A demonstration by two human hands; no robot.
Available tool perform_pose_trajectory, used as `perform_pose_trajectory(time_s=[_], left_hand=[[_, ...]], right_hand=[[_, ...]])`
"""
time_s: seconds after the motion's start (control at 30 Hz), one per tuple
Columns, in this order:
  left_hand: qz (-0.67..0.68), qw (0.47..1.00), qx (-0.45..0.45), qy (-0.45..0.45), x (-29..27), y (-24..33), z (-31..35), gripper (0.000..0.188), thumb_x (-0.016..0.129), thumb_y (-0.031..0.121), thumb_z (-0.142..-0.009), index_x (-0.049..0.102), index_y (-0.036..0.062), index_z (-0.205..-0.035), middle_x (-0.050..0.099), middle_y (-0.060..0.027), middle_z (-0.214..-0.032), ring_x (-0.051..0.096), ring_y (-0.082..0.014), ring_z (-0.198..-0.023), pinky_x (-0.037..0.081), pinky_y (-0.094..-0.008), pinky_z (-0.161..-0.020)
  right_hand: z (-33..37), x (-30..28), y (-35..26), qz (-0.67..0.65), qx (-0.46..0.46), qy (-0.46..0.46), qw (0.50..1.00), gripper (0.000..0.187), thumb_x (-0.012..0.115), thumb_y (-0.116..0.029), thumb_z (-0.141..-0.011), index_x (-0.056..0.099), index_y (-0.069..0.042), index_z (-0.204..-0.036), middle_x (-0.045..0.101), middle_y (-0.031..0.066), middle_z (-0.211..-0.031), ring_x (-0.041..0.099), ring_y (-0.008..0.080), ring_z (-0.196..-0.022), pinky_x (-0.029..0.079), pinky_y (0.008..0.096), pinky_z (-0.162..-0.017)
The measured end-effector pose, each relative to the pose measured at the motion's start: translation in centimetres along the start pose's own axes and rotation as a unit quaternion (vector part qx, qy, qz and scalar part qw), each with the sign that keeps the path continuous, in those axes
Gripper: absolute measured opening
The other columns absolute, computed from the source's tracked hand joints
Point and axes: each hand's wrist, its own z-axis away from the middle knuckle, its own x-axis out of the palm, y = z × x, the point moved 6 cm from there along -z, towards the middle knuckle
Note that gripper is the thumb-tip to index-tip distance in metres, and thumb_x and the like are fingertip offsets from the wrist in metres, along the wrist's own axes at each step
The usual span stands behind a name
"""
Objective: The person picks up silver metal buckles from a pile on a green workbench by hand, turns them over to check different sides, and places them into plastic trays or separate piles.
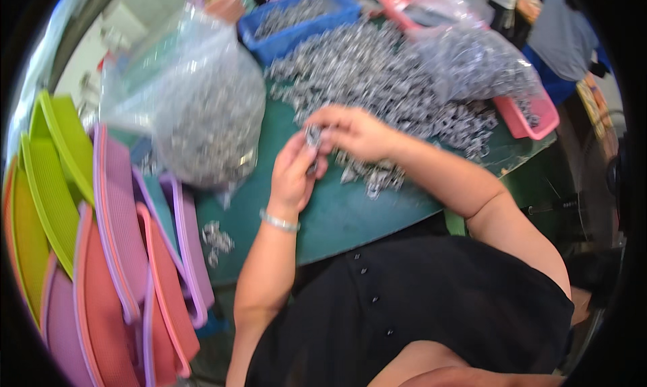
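On the left of the green surface (pixel 253 218), one bulging clear bag (pixel 209 111) sits by bare room running to the near edge (pixel 337 252). Then the left hand (pixel 294 168) and right hand (pixel 360 134) together pinch one small metal piece (pixel 313 136), long axis roughly near-to-far; rightward, one heap (pixel 384 77), its pieces uncountable, and a pink tray (pixel 542 127).

Blurry silvery piece (pixel 313 136), partly hidden
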Motion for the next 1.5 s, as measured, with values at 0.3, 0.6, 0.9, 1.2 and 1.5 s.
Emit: perform_pose_trajectory(time_s=[0.3, 0.6, 0.9, 1.2, 1.5], left_hand=[[-0.098, 0.988, 0.063, 0.097, 0.0, 0.5, 0.2, 0.027, 0.059, 0.012, -0.084, 0.052, 0.0026, -0.108, 0.065, -0.004, -0.088, 0.052, -0.005, -0.065, 0.04, -0.0176, -0.057], [-0.14, 0.983, 0.075, 0.097, 0.2, 0.5, 0.3, 0.027, 0.061, 0.007, -0.082, 0.052, 0.002, -0.108, 0.064, -0.004, -0.089, 0.053, -0.0054, -0.066, 0.041, -0.0164, -0.057], [-0.215, 0.968, 0.091, 0.09, 0.4, 0.6, 0.3, 0.032, 0.06, 0.007, -0.083, 0.05, -0.0005, -0.112, 0.061, -0.0035, -0.085, 0.052, -0.005, -0.069, 0.042, -0.0168, -0.059], [-0.125, 0.97, 0.039, 0.206, -3.3, 0.5, -0.3, 0.023, 0.052, 0.024, -0.089, 0.056, 0.0044, -0.102, 0.054, 0.0019, -0.07, 0.047, -0.006, -0.058, 0.035, -0.0183, -0.051], [-0.096, 0.966, 0.044, 0.234, -4.2, 0.6, -0.4, 0.02, 0.052, 0.02, -0.089, 0.057, 0.0026, -0.098, 0.053, -0.0001, -0.069, 0.047, -0.0082, -0.057, 0.036, -0.0195, -0.049]], right_hand=[[1.0, -0.9, 0.6, -0.03, 0.018, 0.064, 0.997, 0.026, 0.048, -0.001, -0.087, 0.052, 0.004, -0.112, 0.061, 0.0075, -0.1, 0.056, 0.0119, -0.093, 0.046, 0.0269, -0.083], [1.4, -1.1, 0.5, 0.015, -0.009, 0.059, 0.998, 0.032, 0.054, -0.001, -0.084, 0.051, 0.002, -0.115, 0.061, 0.0074, -0.099, 0.057, 0.0099, -0.087, 0.047, 0.0246, -0.076], [1.6, -1.0, 0.0, 0.069, -0.014, 0.048, 0.996, 0.036, 0.058, -0.004, -0.083, 0.05, -0.001, -0.117, 0.059, 0.0045, -0.095, 0.055, 0.0096, -0.085, 0.046, 0.0239, -0.074], [-9.8, -7.3, -4.4, 0.438, 0.036, 0.024, 0.898, 0.032, 0.065, -0.022, -0.075, 0.061, 0.001, -0.097, 0.065, 0.0099, -0.082, 0.059, 0.0127, -0.071, 0.049, 0.0278, -0.068], [-14.2, -9.2, -3.0, 0.469, -0.049, 0.05, 0.88, 0.025, 0.063, -0.024, -0.072, 0.063, -0.001, -0.081, 0.063, 0.012, -0.07, 0.059, 0.0196, -0.064, 0.048, 0.0344, -0.061]])
